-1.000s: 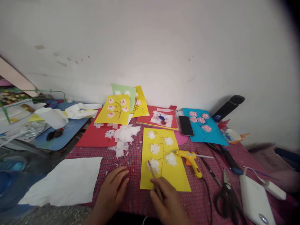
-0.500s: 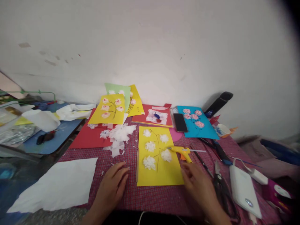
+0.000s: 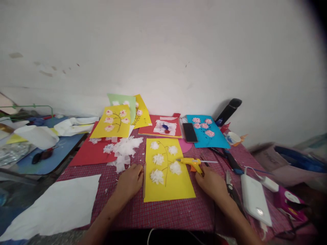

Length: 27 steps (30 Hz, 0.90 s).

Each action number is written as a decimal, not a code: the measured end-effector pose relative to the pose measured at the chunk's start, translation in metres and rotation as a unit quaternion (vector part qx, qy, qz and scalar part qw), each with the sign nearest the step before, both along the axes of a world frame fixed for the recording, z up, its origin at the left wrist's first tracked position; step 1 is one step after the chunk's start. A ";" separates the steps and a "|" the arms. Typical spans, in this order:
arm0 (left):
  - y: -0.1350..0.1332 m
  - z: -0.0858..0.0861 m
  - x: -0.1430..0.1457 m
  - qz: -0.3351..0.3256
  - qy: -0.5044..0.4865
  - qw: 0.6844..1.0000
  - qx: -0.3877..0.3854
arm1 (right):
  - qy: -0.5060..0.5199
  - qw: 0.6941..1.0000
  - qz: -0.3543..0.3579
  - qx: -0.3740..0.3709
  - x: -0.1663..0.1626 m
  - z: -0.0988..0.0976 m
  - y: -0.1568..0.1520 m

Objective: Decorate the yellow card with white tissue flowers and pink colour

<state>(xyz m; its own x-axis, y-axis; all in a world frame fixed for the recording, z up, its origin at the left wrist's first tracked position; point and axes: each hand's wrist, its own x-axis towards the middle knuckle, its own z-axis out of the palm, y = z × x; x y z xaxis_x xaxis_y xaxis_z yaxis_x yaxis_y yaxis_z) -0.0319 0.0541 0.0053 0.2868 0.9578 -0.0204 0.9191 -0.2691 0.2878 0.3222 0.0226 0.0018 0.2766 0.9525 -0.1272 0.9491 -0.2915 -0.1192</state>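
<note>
A yellow card [image 3: 178, 189] lies in front of me, with a drawn brown stem and several white tissue-paper flowers [image 3: 156, 176] on it. Along its left edge runs a thin pencil-like stick [image 3: 144, 183]. My left hand [image 3: 130, 179] rests beside that edge near the stick's upper end, fingers curled closed; what they hold, if anything, is hidden. My right hand [image 3: 211, 181] is closed at the handle of a yellow hot glue gun [image 3: 190, 161]. The gun's nozzle points left over the card, close to the right-hand flowers, and a clear glue stick [image 3: 211, 161] sticks out behind.
White tissue pieces [image 3: 125, 147] lie on red paper at left. A white sheet [image 3: 58, 200] overhangs the left front. Finished flower cards [image 3: 113, 120], a phone [image 3: 189, 132] and a blue card [image 3: 204, 143] stand behind. Scissors [image 3: 231, 187] and a white power bank [image 3: 255, 200] are right.
My right hand has moved onto the glue gun's handle and closed there. My left hand has moved up to the card's left edge and curled its fingers. The view has shifted slightly right.
</note>
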 end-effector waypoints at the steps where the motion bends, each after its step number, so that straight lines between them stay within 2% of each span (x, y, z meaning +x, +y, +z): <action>1: 0.000 -0.002 0.000 0.000 0.001 1.000 0.007 | 0.004 1.000 -0.003 0.004 0.002 0.000 0.000; 9: 0.001 -0.007 -0.001 -0.001 -0.006 0.999 0.038 | 0.009 0.999 -0.014 0.048 0.016 0.008 0.014; 18: -0.008 -0.007 -0.005 -0.015 -0.029 0.999 0.034 | 0.009 0.998 -0.037 0.043 -0.019 0.014 0.070; 27: -0.014 0.000 -0.011 0.003 0.009 1.000 0.016 | -0.031 0.999 -0.025 0.021 -0.025 0.004 0.077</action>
